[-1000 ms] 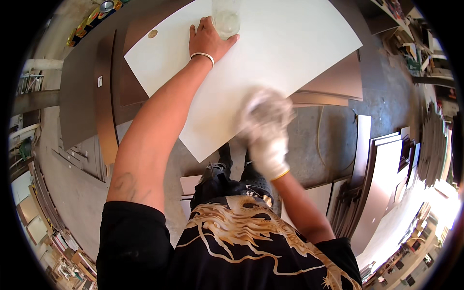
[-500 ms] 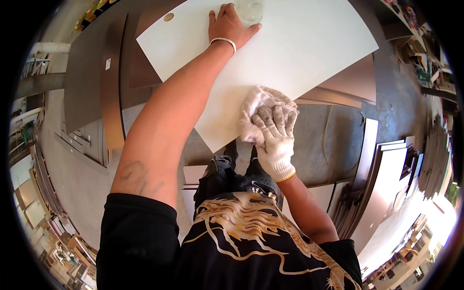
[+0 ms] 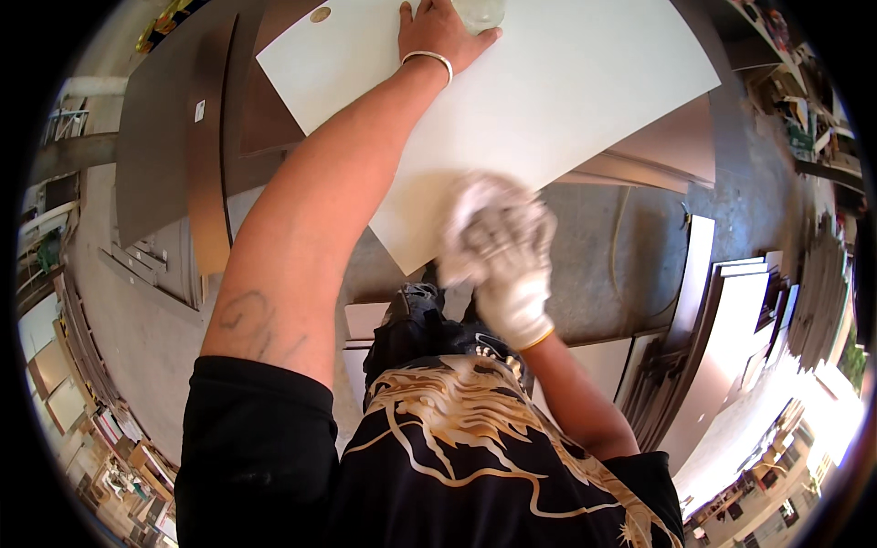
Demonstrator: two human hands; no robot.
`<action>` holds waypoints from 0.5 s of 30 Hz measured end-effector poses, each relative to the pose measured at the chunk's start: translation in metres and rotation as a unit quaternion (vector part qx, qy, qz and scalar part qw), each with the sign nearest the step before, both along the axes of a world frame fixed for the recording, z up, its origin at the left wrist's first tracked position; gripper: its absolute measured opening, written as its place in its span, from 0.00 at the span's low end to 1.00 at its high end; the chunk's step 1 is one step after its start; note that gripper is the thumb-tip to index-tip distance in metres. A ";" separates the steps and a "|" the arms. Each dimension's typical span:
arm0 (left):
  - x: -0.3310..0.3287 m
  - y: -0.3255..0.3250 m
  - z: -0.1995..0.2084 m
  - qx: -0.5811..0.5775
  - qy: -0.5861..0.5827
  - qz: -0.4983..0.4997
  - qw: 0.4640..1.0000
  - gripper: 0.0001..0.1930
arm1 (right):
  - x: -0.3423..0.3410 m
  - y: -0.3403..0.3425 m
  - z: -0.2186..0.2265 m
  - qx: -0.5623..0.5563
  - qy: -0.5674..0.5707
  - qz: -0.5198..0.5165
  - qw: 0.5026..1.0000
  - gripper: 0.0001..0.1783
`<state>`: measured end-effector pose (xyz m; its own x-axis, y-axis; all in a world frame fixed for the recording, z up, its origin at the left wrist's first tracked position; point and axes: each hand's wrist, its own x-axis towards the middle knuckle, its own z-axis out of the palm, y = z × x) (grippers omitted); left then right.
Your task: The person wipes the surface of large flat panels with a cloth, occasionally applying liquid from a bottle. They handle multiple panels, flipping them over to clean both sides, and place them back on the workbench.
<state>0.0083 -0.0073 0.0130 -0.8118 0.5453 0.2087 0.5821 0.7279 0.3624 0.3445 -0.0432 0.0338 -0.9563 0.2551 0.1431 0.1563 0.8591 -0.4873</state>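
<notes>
A large white panel (image 3: 548, 100) lies under both hands, its near corner pointing toward my body. My left hand (image 3: 445, 36), bare with a pale bracelet, rests on its far part, fingers spread and their tips partly cut off by the picture's edge. A clear, rounded container (image 3: 481, 13) sits against it, between thumb and forefinger. My right hand (image 3: 512, 251), in a soiled white knit glove, holds a pale pinkish cloth (image 3: 475, 196) at the panel's near right edge. Motion blurs both the glove and the cloth.
Brown boards (image 3: 658, 146) are stacked beneath the white panel. Dark panels (image 3: 169, 119) stand at the left. Several boards (image 3: 722, 320) lean at the right, above the grey floor (image 3: 594, 247). Shelves and piled material line both sides.
My right hand has drawn the cloth slightly left and toward my body, and both are now blurred. My left hand stays beside the container; the view has shifted a little.
</notes>
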 end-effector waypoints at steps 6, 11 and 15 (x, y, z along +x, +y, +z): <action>0.001 0.005 0.003 0.004 -0.007 0.005 1.000 0.46 | 0.005 -0.044 -0.009 0.003 0.031 0.053 0.998 0.23; 0.000 0.005 -0.004 0.011 0.000 0.002 1.000 0.47 | -0.010 -0.006 -0.006 0.043 0.011 -0.070 0.997 0.26; -0.003 0.004 -0.002 0.005 0.000 -0.010 1.000 0.47 | -0.001 -0.047 0.014 -0.042 -0.027 0.052 0.997 0.24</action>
<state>0.0058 -0.0035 0.0114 -0.8004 0.5602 0.2136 0.5970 0.7119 0.3698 0.3432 -0.0898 0.0478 -0.9838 0.1631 0.0737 0.0962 0.8289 -0.5511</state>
